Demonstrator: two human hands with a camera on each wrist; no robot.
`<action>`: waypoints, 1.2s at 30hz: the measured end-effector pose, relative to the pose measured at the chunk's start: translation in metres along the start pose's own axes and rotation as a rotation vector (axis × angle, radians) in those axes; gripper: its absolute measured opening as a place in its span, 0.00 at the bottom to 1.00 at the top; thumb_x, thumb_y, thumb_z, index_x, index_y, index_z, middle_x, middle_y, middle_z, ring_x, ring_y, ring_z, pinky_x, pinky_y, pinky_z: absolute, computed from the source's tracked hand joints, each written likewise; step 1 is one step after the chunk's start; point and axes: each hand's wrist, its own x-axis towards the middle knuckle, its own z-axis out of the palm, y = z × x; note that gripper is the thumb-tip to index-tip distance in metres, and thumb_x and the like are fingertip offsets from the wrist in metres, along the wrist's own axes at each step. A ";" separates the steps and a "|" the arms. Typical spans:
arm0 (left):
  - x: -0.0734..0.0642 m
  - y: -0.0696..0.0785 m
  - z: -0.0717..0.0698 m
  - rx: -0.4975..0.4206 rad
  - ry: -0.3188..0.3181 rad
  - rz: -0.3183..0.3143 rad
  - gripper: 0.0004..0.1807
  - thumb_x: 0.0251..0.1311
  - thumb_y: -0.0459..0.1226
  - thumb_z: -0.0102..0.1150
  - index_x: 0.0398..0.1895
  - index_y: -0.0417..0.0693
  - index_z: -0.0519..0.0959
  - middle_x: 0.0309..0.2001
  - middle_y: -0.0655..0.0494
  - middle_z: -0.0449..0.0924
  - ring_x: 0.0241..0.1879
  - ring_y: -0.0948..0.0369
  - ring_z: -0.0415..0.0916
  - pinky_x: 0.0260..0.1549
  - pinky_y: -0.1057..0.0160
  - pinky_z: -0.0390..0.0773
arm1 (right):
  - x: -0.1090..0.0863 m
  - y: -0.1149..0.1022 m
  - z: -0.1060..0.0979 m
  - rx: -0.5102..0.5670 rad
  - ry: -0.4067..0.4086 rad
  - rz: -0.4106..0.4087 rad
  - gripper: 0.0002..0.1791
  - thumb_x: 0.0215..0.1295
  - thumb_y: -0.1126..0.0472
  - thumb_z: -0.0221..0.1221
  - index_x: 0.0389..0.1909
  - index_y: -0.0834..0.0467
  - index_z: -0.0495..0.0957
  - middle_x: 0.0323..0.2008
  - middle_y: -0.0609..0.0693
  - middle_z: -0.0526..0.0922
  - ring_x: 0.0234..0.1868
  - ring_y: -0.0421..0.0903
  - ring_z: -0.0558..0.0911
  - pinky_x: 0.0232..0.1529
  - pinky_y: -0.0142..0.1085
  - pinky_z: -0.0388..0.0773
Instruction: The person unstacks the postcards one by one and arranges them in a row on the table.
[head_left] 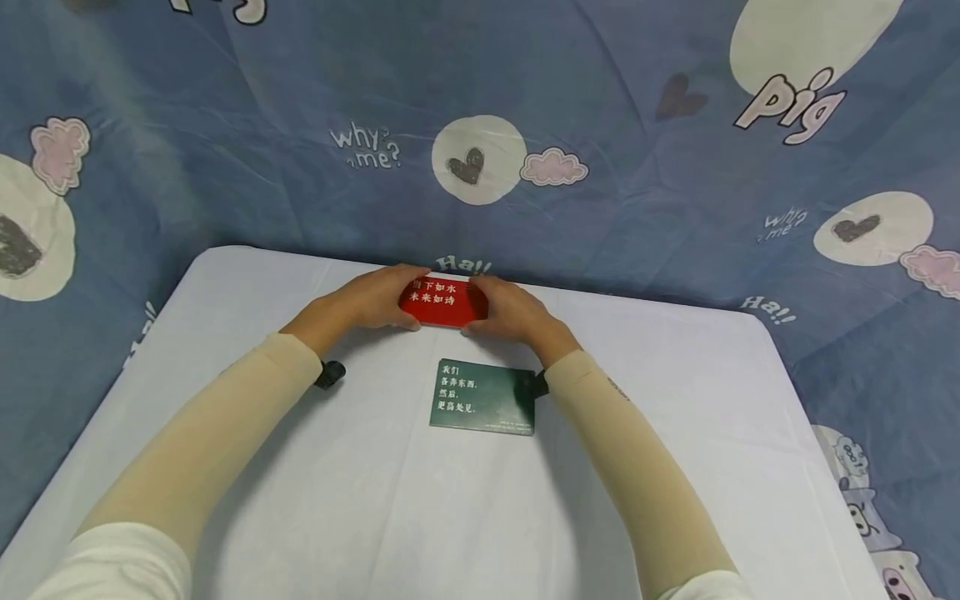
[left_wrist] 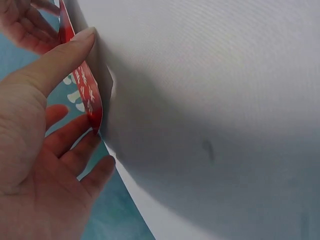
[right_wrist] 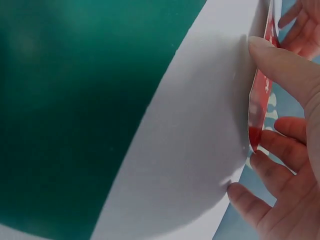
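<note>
A red card (head_left: 444, 310) with white Chinese writing is at the far edge of the white table, held by its two ends between both hands. My left hand (head_left: 373, 298) grips the left end, with its thumb (left_wrist: 65, 57) on the near edge and fingertips at the side. At the right end, my right hand (head_left: 516, 310) holds it in the same manner, thumb (right_wrist: 285, 65) along the near edge. Closer to me lies a green card (head_left: 483, 398) with white writing, flat on the cloth; its right edge is partly under the camera at my right wrist.
White cloth (head_left: 322, 508) covers the table. Behind its far edge hangs a blue patterned curtain (head_left: 420, 75), close to both hands. A small black wrist camera (head_left: 330, 374) sits beneath my left sleeve.
</note>
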 end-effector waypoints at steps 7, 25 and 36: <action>0.000 -0.003 0.000 -0.031 -0.010 -0.018 0.55 0.56 0.41 0.80 0.82 0.44 0.57 0.75 0.41 0.64 0.71 0.44 0.63 0.71 0.38 0.65 | 0.002 0.001 0.004 -0.001 0.006 -0.008 0.45 0.62 0.48 0.74 0.76 0.57 0.67 0.65 0.52 0.78 0.61 0.49 0.76 0.67 0.46 0.75; 0.000 0.000 0.001 -0.058 -0.011 -0.017 0.56 0.54 0.40 0.80 0.82 0.43 0.57 0.75 0.41 0.63 0.72 0.44 0.61 0.71 0.39 0.65 | -0.005 0.005 0.002 0.025 0.012 -0.035 0.47 0.61 0.46 0.75 0.77 0.56 0.65 0.69 0.52 0.74 0.66 0.49 0.74 0.70 0.46 0.71; -0.006 0.018 -0.001 0.038 0.032 0.044 0.53 0.59 0.47 0.76 0.83 0.46 0.57 0.79 0.43 0.60 0.78 0.44 0.55 0.74 0.39 0.60 | -0.028 0.009 -0.006 0.021 0.003 -0.029 0.48 0.62 0.43 0.72 0.78 0.57 0.65 0.71 0.53 0.74 0.68 0.51 0.74 0.69 0.48 0.73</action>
